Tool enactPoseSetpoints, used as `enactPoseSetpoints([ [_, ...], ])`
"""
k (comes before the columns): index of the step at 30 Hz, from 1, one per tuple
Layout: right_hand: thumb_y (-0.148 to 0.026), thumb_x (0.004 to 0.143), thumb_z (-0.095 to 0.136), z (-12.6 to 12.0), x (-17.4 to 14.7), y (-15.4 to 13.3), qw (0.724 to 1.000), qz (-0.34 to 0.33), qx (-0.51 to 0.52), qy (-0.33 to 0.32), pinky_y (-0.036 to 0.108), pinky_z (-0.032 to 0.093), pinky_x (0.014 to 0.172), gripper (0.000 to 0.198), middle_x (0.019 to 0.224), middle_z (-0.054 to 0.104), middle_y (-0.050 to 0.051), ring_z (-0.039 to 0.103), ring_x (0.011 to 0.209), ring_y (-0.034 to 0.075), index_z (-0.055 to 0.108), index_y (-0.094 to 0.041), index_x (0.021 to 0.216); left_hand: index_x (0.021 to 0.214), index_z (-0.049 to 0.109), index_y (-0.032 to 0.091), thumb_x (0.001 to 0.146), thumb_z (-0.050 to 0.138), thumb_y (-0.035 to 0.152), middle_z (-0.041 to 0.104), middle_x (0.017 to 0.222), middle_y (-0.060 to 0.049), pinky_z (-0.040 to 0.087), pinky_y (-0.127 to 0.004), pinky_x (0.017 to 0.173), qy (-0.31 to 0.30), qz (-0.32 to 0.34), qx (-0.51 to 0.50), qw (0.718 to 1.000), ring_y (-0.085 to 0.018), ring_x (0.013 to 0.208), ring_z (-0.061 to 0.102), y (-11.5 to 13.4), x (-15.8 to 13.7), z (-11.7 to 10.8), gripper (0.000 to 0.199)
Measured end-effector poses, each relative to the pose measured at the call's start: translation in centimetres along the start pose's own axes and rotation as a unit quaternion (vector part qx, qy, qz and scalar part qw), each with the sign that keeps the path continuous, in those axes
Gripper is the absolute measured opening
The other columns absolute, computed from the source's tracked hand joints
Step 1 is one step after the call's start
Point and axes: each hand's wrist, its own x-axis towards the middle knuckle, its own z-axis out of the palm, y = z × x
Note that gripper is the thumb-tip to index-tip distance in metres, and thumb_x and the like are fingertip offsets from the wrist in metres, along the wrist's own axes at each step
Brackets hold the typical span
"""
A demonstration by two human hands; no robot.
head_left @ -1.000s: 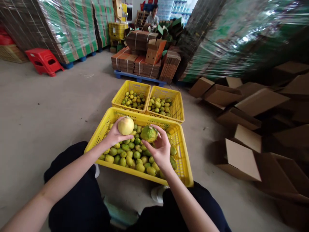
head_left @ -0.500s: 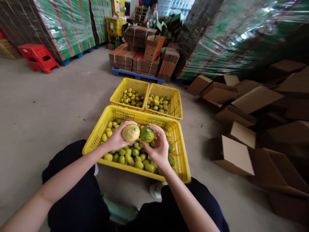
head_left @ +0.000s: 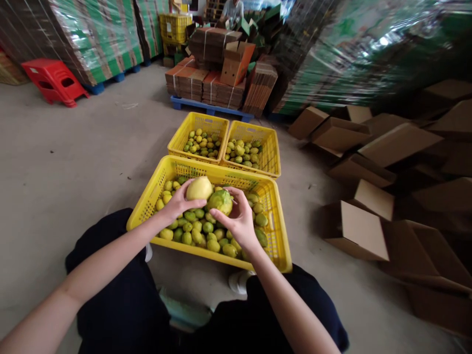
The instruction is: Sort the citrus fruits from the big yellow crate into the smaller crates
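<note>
Two lemons are held side by side above a large yellow plastic crate (head_left: pixel 147 202). My left hand (head_left: pixel 177 202) is closed round a pale yellow lemon (head_left: pixel 199 189). Fingers and thumb of my right hand (head_left: pixel 241 219) grip a green-and-yellow lemon (head_left: pixel 220 202), slightly lower and nearer to me. Beneath both hands, many loose lemons (head_left: pixel 208 227) in yellow and green fill the crate's bottom; the hands hide some of them.
Beyond the large crate stand a left yellow crate (head_left: pixel 177 135) and a right yellow crate (head_left: pixel 272 147), each holding lemons. Open cardboard boxes (head_left: pixel 363 228) lie to the right. A blue pallet (head_left: pixel 212 109) bears bundled cartons; a red stool (head_left: pixel 55 81) stands left. A person (head_left: pixel 232 12) is at the back.
Both lemons have been turned in the fingers, their pointed ends no longer facing me. The right one has shifted slightly left and partly overlaps the other in view.
</note>
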Motion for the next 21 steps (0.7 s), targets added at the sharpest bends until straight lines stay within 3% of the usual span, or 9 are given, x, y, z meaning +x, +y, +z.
enactPoseSetpoints([
  [3,-0.036,0.061,0.086,0.3,0.2,-0.3,0.994,0.081,0.069,0.013,0.035,0.058,0.078,0.046,0.1,0.065,0.0,0.064,0.089,0.02,0.062,-0.026,0.1,0.101,0.068,0.015,0.06,0.083,0.024,0.072,0.093,-0.008,0.052,-0.03,0.077,0.006,-0.099,-0.111,0.989,-0.025,0.092,0.066,-0.5,0.6,-0.2,0.044],
  [8,-0.042,0.058,0.087,0.3,0.6,-0.4,0.961,0.2,0.188,0.041,0.034,0.059,0.061,0.046,0.088,0.068,-0.001,0.065,0.075,0.02,0.063,-0.024,0.093,0.093,0.069,0.011,0.07,0.071,0.02,0.074,0.089,-0.01,0.055,-0.032,0.081,-0.003,-0.17,-0.197,0.966,-0.023,0.091,0.069,-0.6,1.1,-0.5,0.025],
  [12,-0.04,0.06,0.085,0.0,0.9,-0.2,0.948,0.22,0.225,0.044,0.034,0.06,0.065,0.043,0.088,0.07,0.0,0.067,0.076,0.019,0.063,-0.022,0.092,0.098,0.066,0.011,0.072,0.067,0.015,0.073,0.089,-0.01,0.057,-0.029,0.074,-0.001,-0.198,-0.242,0.95,-0.02,0.084,0.069,-0.4,1.0,0.0,0.027],
  [17,-0.033,0.062,0.082,0.2,1.0,0.1,0.936,0.241,0.255,0.033,0.032,0.058,0.063,0.036,0.087,0.071,-0.001,0.067,0.074,0.019,0.065,-0.024,0.093,0.098,0.063,0.012,0.081,0.064,0.033,0.07,0.08,-0.007,0.056,-0.027,0.054,0.011,-0.221,-0.291,0.931,-0.017,0.063,0.067,0.0,1.1,0.5,0.027],
  [21,-0.04,0.064,0.079,0.3,1.0,0.4,0.914,0.279,0.292,0.035,0.026,0.053,0.049,0.029,0.08,0.068,-0.002,0.065,0.067,0.017,0.065,-0.024,0.083,0.089,0.062,0.012,0.08,0.057,0.029,0.067,0.079,-0.007,0.059,-0.028,0.063,0.048,-0.205,-0.349,0.913,-0.018,0.07,0.068,0.4,1.0,0.5,0.02],
])
